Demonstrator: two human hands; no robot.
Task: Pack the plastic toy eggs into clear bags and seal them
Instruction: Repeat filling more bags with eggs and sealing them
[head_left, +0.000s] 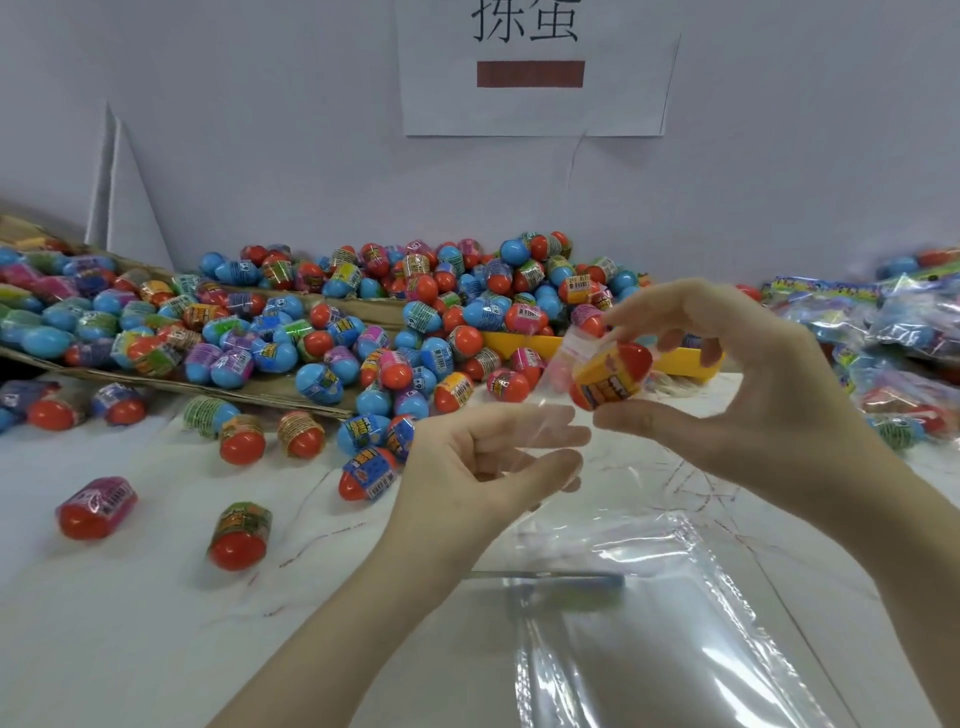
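Stack of clear bags (670, 623): nearest us, flat on the white table (156, 623), below both hands. Heap of toy eggs (363, 322): red and blue, beyond the grips, spilling off cardboard (291, 397) onto the table; loose strays lie left of our left hand. Packed bags (893, 332): piled right of our right hand. Yellow tray (524, 345): just behind the held egg. Right hand (737, 395): our grip closed around one orange-banded red egg (610, 376), thumb beneath, fingers above. Small clear bag (550, 400): touching that egg, between the hands. Left hand (488, 467): palm up, fingers loosely curled at the bag; whether this grip pinches the film we cannot tell.
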